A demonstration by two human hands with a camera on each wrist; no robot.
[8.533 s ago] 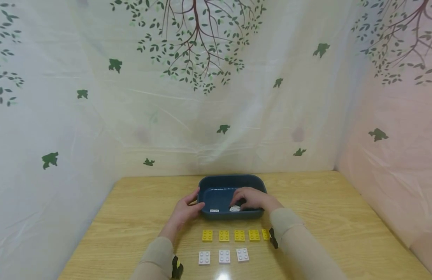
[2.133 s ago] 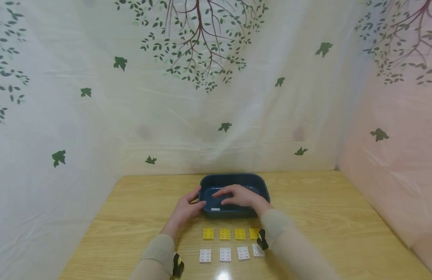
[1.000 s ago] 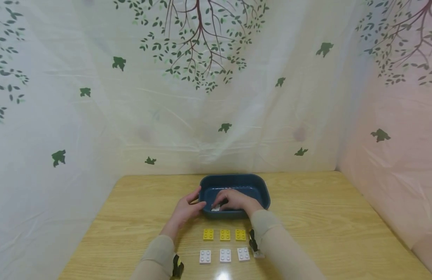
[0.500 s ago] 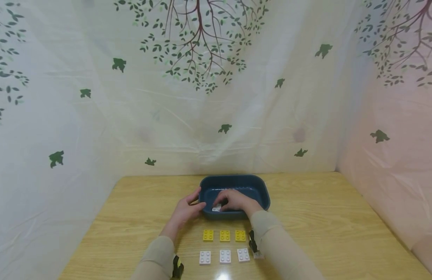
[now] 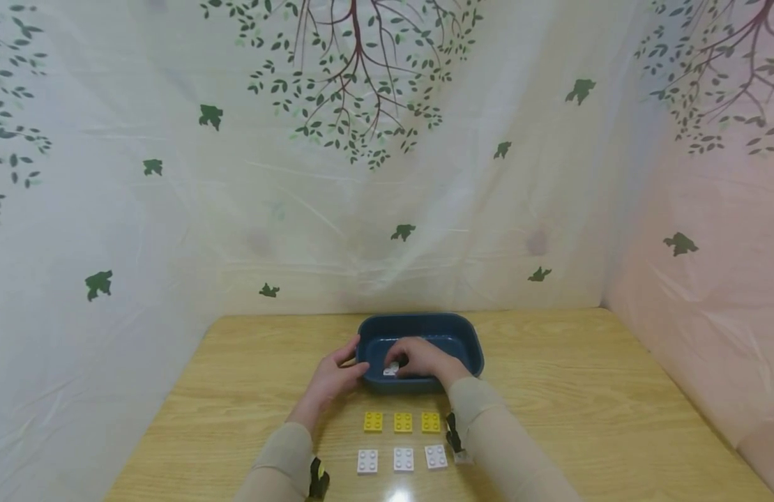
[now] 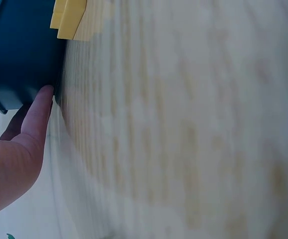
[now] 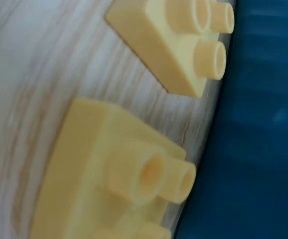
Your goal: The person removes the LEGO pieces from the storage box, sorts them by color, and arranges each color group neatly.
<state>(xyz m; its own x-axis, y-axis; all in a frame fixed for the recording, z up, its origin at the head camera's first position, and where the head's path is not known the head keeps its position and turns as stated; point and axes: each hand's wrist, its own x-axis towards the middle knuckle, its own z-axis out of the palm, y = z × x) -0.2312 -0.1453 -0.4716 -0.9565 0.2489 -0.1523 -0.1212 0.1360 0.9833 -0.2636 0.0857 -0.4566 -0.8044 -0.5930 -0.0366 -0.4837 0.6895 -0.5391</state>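
My right hand (image 5: 421, 357) reaches into a dark blue basin (image 5: 420, 385) and pinches a white building block (image 5: 390, 371) low near its front wall. Fingers partly cover that block. At the basin's left end, my left hand (image 5: 333, 373) rests against the outside, thumb and fingers spread; the left wrist view shows the fingers (image 6: 38, 112) touching the wall. In front of the basin stand yellow blocks (image 5: 402, 422) in a row, the right end hidden by my right wrist. The right wrist view shows two yellow blocks (image 7: 109, 169) close up, but not the hand.
Nearer me lies a row of white blocks (image 5: 403, 459), the rightmost partly under my right sleeve. The wooden table (image 5: 581, 390) extends to both sides. A pale curtain (image 5: 324, 209) with leaf prints hangs behind and beside it.
Over the last seconds a white block joined the near row. My right hand came back to the basin, moved left and took hold of another white block, shifting it slightly. The left hand stays.
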